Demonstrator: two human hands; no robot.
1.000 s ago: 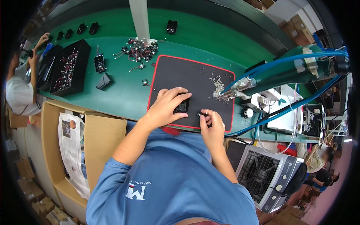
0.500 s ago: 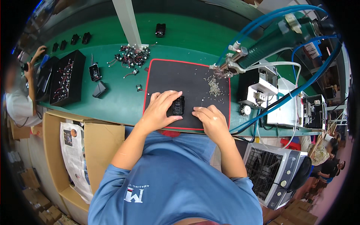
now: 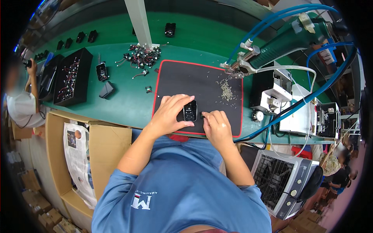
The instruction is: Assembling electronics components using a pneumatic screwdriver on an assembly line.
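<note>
- Black housing (image 3: pixel 190 111) taken as landmark; the red-edged dark mat (image 3: pixel 178 75), largest item at your work, spreads beneath it and out past it on all sides.
- Green-bodied tool (image 3: pixel 285 46) with blue hoses: beyond and right of the housing, well apart, neither of your hands on it.
- Pile of wired parts (image 3: pixel 142 56): beyond and left of the housing, off the mat.
- Your left hand (image 3: pixel 168 115): at the housing's left side, fingers and thumb arched wide around it, bracing it.
- Your right hand (image 3: pixel 218 126): just right of the housing, thumb and fingers in a narrow pinch.
- Housing itself: open side up, between your hands. Step, as judged: you steady it and present a small part beside it.
- Small dark piece (image 3: pixel 202 114): in your right fingertips, near the housing's right edge; kind too small to tell. Next move, as judged, calls for a firm left brace and a fine, well-aligned right pinch over the housing's rim.
</note>
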